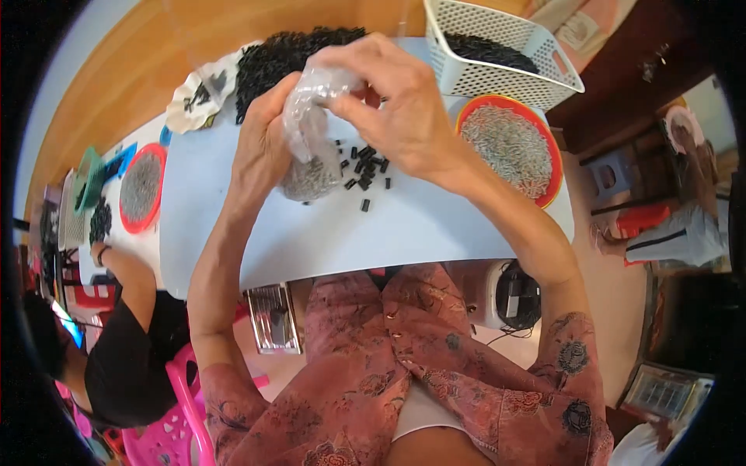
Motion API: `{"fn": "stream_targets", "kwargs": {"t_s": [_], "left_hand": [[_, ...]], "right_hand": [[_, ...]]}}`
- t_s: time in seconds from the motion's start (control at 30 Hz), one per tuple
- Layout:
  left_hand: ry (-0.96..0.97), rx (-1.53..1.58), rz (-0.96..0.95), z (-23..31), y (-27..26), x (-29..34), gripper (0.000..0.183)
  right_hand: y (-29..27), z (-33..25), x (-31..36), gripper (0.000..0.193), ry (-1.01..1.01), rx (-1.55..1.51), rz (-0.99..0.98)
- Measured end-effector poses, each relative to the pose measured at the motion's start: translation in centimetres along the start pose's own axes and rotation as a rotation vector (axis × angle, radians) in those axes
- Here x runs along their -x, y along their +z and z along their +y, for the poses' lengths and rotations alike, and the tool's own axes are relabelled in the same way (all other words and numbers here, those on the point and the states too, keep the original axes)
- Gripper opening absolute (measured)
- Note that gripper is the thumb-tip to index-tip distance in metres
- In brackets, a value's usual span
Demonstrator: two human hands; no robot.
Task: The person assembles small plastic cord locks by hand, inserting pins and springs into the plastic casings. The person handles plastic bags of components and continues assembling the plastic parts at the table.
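My left hand (260, 147) and my right hand (396, 101) both hold a small clear plastic bag (309, 140) above a white table (233, 225). The bag's bottom is full of small grey metal pieces. My right hand pinches its crumpled top; my left hand grips its side. Several small black plastic pieces (365, 167) lie loose on the table just under my right hand.
A heap of black pieces (280, 58) lies at the far edge. A white basket (497, 46) with black pieces and a red bowl (513, 147) of grey metal pieces sit at right. Another red bowl (141, 186) stands at left, beside a seated person (124, 342).
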State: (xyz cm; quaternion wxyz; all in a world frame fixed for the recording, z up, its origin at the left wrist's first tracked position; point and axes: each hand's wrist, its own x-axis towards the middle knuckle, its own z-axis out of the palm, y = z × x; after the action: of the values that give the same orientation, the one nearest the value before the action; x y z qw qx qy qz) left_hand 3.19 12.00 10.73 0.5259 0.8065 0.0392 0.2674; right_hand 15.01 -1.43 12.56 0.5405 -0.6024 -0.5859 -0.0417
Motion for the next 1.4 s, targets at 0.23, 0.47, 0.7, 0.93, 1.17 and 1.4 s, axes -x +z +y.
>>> {"fn": "stream_targets", "kwargs": {"t_s": [0.23,0.47,0.7,0.93,1.17,1.4], "left_hand": [[-0.215,0.163,0.104,1.0,1.2,0.3,0.023],[-0.113,0.442,0.28,0.4,1.6,0.1,0.033],[-0.2,0.32,0.191,-1.7,-0.8,1.2,0.032],[-0.256,0.414,0.252,0.5,-0.7,2.5,0.031],[-0.142,0.277,0.284,0.4,-2.8,2.4,0.043],[-0.147,0.262,0.334,-3.0,-7.7,2.6,0.042]], "right_hand": [[1.2,2.0,-1.9,0.023,-0.165,0.108,0.182],[1.6,0.9,-0.9,0.025,-0.161,0.15,0.036],[1.8,0.3,0.4,0.049,0.045,-0.171,-0.109],[4.5,0.4,1.1,0.053,-0.117,-0.019,0.038],[3.7,0.6,-0.6,0.043,-0.207,-0.001,0.032],[-7.9,10.1,0.3,0.029,-0.095,0.891,0.307]]}}
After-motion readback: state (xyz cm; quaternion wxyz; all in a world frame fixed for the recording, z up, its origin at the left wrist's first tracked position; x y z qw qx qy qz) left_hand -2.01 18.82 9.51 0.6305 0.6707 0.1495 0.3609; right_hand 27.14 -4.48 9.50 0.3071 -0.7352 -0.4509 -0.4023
